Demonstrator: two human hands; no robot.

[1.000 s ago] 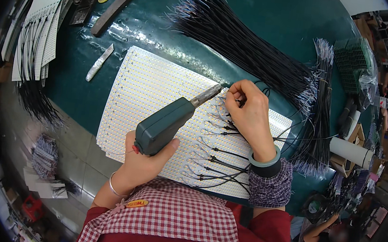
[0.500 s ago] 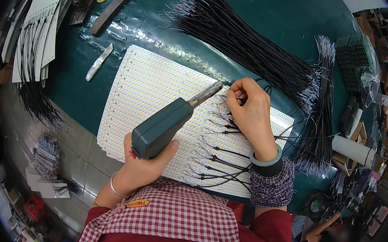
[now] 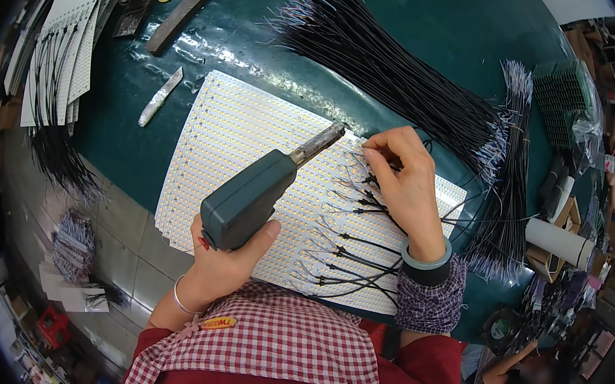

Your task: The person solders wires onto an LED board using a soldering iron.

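My left hand (image 3: 229,262) is wrapped round the handle of a dark green soldering gun (image 3: 247,197). The gun's metal barrel slants up and right, its tip near the top edge of a stack of white LED boards (image 3: 238,140). Just right of that tip, my right hand (image 3: 408,165) is closed in a pinch at the board's upper edge. It appears to hold a black cable, whose thin end is mostly hidden by the fingers. Below, several black cables (image 3: 360,257) lie in a row on the top board, their bare split ends pointing left.
Beyond the boards lies a thick bundle of black cables (image 3: 388,65), with another bundle (image 3: 508,175) at the right. A silvery wrapped blade-like piece (image 3: 160,98) and a brown bar (image 3: 192,7) rest on the green table (image 3: 252,6). More boards (image 3: 69,39) stand at left; another person (image 3: 520,379) sits lower right.
The soldering gun has drawn back slightly left, and its tip is now farther from my right fingers. My right hand has shifted a little right and down, still pinching.
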